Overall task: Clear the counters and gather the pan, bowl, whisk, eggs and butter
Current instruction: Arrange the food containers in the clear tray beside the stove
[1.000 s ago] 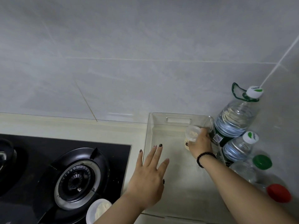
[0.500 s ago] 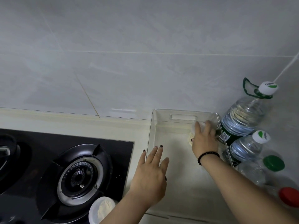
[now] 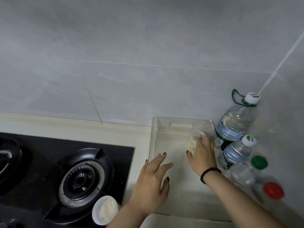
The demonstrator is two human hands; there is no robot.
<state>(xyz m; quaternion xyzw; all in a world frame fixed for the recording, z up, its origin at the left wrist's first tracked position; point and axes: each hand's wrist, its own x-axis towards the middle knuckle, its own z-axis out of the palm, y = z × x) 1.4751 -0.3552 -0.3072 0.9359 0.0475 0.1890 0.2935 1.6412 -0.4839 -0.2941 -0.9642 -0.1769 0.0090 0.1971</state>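
My right hand [image 3: 201, 155] is gripping a small clear cup [image 3: 196, 137] of pale crumbly stuff, setting it in the far right corner of the clear bin [image 3: 164, 125]. My left hand [image 3: 152, 183] is hovering flat, fingers spread, holding nothing, over the bin's left edge. A second cup [image 3: 105, 209] is sitting on the stove [image 3: 49, 162]. Pan, bowl, whisk, eggs not in view; whether either cup is butter, can't tell. Judging: mostly undone.

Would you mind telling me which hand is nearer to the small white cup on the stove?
Left. The left hand hovers just right of the cup; the right hand is farther right, inside the clear tray.
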